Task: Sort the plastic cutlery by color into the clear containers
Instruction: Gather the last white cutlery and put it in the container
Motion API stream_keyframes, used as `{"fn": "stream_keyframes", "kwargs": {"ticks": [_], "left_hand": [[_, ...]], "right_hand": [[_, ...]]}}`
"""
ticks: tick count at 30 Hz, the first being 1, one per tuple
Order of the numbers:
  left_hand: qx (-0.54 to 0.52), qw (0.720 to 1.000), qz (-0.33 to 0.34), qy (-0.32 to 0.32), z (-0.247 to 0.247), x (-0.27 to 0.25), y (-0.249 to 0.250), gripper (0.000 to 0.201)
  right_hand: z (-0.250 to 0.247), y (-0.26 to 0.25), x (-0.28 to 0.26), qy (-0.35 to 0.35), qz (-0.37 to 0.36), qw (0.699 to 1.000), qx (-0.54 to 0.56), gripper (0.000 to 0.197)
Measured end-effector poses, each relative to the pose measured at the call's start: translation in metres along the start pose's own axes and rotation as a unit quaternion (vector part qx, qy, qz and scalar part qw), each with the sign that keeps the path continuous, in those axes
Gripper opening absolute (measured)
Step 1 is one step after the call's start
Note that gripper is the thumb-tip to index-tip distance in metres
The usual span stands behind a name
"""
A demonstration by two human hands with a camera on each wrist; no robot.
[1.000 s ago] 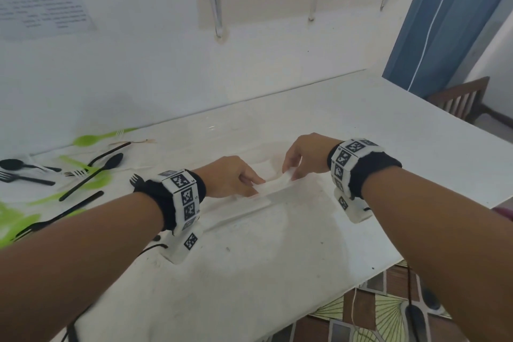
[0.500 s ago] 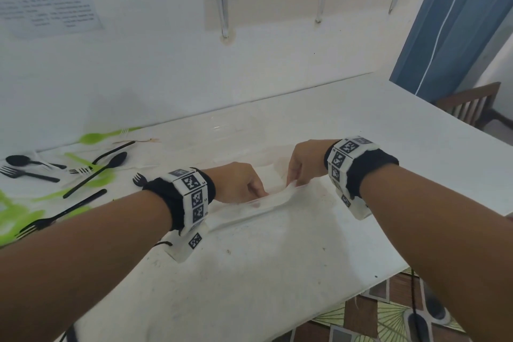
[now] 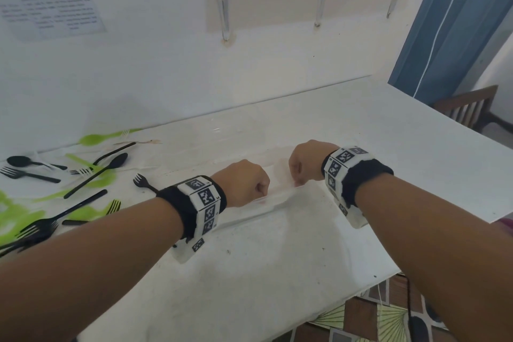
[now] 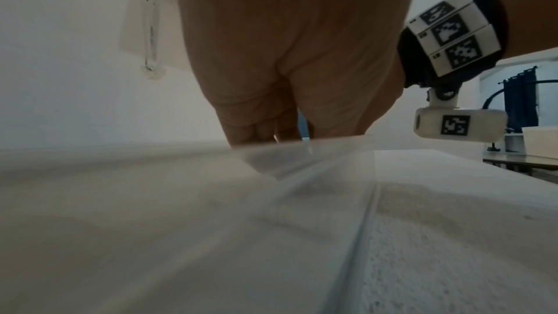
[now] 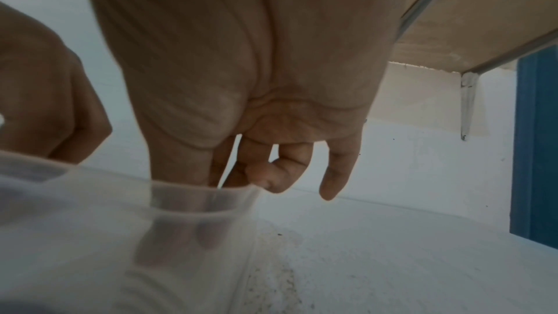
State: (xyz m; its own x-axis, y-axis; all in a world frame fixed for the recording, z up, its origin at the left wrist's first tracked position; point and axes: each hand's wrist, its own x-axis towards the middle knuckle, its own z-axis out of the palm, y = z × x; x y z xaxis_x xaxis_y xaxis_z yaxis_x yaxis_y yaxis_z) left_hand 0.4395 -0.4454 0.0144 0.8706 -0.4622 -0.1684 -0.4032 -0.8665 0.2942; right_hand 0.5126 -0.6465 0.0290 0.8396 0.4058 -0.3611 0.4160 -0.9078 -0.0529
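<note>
A clear container (image 3: 280,195) lies on the white table (image 3: 249,272) in front of me. My left hand (image 3: 249,186) grips its near rim with curled fingers. My right hand (image 3: 301,165) holds the same rim a little to the right. In the right wrist view the right hand (image 5: 235,176) pinches the translucent wall (image 5: 196,202), fingertips showing through it. In the left wrist view the left hand (image 4: 271,133) curls over the rim (image 4: 317,152). Black and green plastic cutlery lies loose at the left: a black spoon (image 3: 111,166), a green spoon (image 3: 94,139), black forks (image 3: 39,226).
A small black fork (image 3: 141,182) lies just left of my left wrist. The wall runs along the table's far edge, with shelf brackets (image 3: 222,8) above. A blue curtain (image 3: 458,22) and a wooden chair (image 3: 466,108) stand at the right. The table's near edge drops to a patterned floor (image 3: 388,322).
Both hands have gone from pinching at the container's near edge with extended fingers to curled grips over its rim. The cutlery has not moved.
</note>
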Motion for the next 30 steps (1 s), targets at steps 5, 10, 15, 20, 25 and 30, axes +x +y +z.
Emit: {"fn": "stream_keyframes", "kwargs": {"ticks": [5, 10, 15, 20, 25, 30], "left_hand": [[-0.007, 1.000, -0.003, -0.016, -0.003, 0.002, -0.001, 0.015], [-0.055, 0.998, -0.020, -0.010, -0.010, -0.005, -0.013, 0.012], [-0.110, 0.983, -0.101, 0.103, -0.041, -0.035, -0.047, 0.015], [-0.102, 0.960, -0.244, 0.090, -0.073, -0.094, -0.097, 0.064], [-0.094, 0.939, -0.325, 0.056, -0.084, -0.165, -0.148, 0.077], [-0.104, 0.923, -0.365, 0.067, -0.082, -0.230, -0.199, 0.065]], "right_hand": [[0.000, -0.003, -0.003, -0.001, 0.016, 1.000, -0.009, 0.007], [-0.009, -0.015, -0.009, 0.057, 0.000, 0.998, 0.007, 0.013], [-0.021, -0.049, 0.006, 0.131, -0.042, 0.973, 0.186, 0.017], [-0.042, -0.116, 0.032, 0.106, -0.086, 0.949, 0.283, 0.036], [-0.049, -0.207, 0.056, 0.050, -0.131, 0.948, 0.285, 0.064], [-0.043, -0.297, 0.074, 0.015, -0.164, 0.960, 0.227, 0.064]]}}
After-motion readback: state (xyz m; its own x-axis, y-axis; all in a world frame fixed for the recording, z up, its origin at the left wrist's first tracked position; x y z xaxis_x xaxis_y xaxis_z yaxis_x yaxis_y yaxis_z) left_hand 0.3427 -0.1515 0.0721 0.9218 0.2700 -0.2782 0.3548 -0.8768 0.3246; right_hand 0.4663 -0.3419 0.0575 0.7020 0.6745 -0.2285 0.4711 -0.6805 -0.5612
